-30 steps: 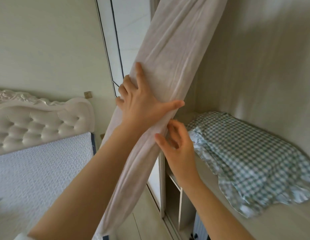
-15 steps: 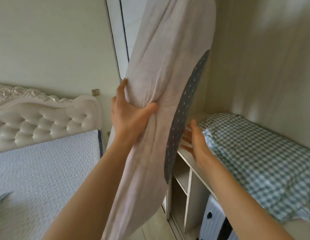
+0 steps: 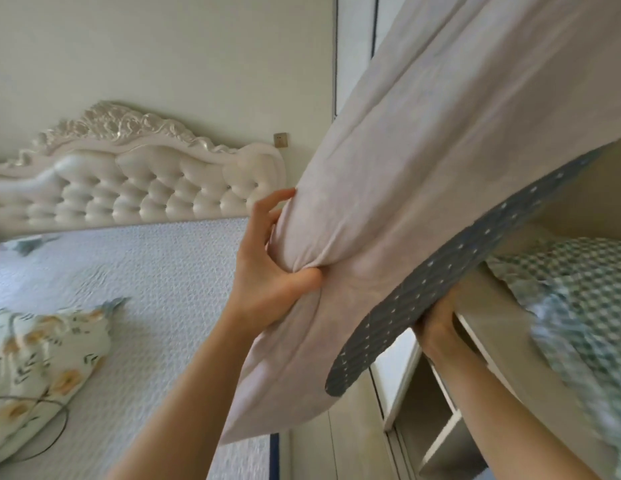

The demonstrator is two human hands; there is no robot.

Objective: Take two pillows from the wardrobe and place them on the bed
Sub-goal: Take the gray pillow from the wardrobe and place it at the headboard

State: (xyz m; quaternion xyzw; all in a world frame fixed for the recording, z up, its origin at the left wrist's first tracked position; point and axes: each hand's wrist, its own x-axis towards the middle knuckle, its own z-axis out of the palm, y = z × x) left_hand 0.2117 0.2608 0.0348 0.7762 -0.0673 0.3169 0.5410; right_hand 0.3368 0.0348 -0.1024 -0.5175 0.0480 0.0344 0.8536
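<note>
Both hands are on the long pale-pink fabric pillow with the grey dotted underside now, and that is the change from half a second ago, when my right hand was open and reaching toward the shelf. My left hand is clenched into a bunched fold of the pink cover, thumb pressed in from below. My right hand has gone under the grey dotted edge — its fingers are hidden by the pillow, so I cannot tell how tightly they close, only that the hand props the pillow from beneath.

The view has also swung left: the white quilted bed with its tufted cream headboard fills much more of the frame, and a floral-printed pillow lies on it near the left edge. The pink pillow slants in the air, clear of the pale wooden wardrobe shelf, where a green-and-white checked pillow remains.

I judge this pillow is out of the wardrobe and on its way to the bed — setting it down comes next.
</note>
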